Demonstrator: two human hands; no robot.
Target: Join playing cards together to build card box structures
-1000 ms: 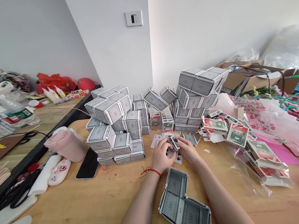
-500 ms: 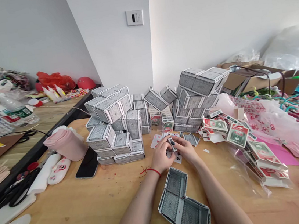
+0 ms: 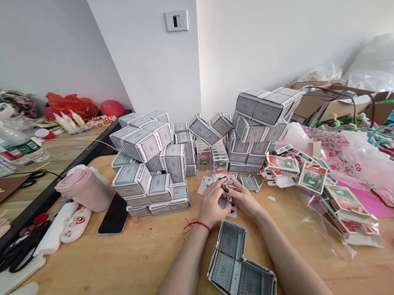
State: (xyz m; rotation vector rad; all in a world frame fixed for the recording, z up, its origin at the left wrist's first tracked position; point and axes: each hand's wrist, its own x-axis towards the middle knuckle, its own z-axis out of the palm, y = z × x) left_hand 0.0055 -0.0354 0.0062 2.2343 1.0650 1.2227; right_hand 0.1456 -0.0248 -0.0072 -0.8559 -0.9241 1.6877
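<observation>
Over the table's middle, my left hand (image 3: 211, 205) and my right hand (image 3: 245, 199) meet with fingertips closed around a small playing card (image 3: 226, 189). Fingers hide most of that card, so its fold cannot be made out. Face-up playing cards (image 3: 205, 184) lie partly beneath my hands, and a few patterned-back cards (image 3: 249, 183) rest just beyond the right one. Between my forearms sits an L-shaped piece made of folded cards (image 3: 224, 273), its grey patterned sides showing. A red string bracelet circles my left wrist.
Stacked card blocks stand at left (image 3: 149, 173) and right (image 3: 256, 124). Upright card packs (image 3: 219, 156) stand between them. Opened card boxes (image 3: 311, 178) and a plastic bag (image 3: 363, 158) lie to the right. A phone (image 3: 113, 215), pink cloth roll (image 3: 84, 190) and scissors (image 3: 24, 250) are left.
Both hands stay in nearly the same place. The card between the fingertips has turned slightly, and the right fingers have shifted over it. The view has moved very little.
</observation>
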